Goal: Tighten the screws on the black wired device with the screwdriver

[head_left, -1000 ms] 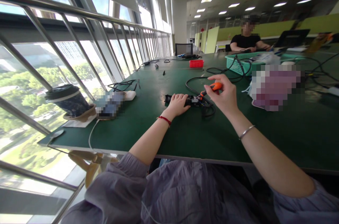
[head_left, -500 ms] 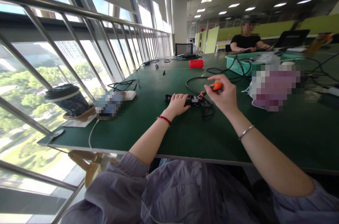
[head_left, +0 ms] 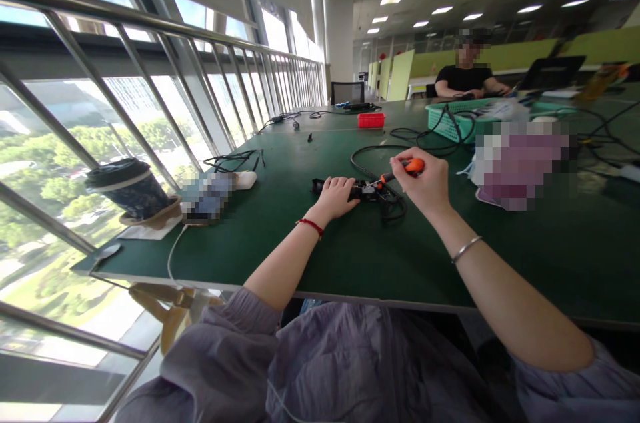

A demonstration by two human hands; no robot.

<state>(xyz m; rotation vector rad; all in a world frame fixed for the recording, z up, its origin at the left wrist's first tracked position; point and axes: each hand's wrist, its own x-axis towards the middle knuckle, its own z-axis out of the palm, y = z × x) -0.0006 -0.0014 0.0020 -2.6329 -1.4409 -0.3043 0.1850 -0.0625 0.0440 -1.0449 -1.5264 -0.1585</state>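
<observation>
A small black device [head_left: 363, 192] with a black cable [head_left: 373, 151] lies on the green table [head_left: 350, 250]. My left hand [head_left: 336, 196] presses down on the device's left part, fingers curled over it. My right hand [head_left: 425, 182] pinches an orange-handled screwdriver [head_left: 407, 167], whose tip points down-left onto the device. A red cord circles my left wrist and a metal bangle my right.
A dark paper cup [head_left: 127, 190] and a blurred phone [head_left: 205, 200] lie at the left by the railing. A teal basket [head_left: 453, 118], a red box [head_left: 371, 120], loose cables and a blurred pink item [head_left: 520, 163] sit beyond. Another person [head_left: 467, 73] sits at the far end.
My right hand's fingers have closed lower round the screwdriver handle, which has tipped slightly. My left hand and the device stay put.
</observation>
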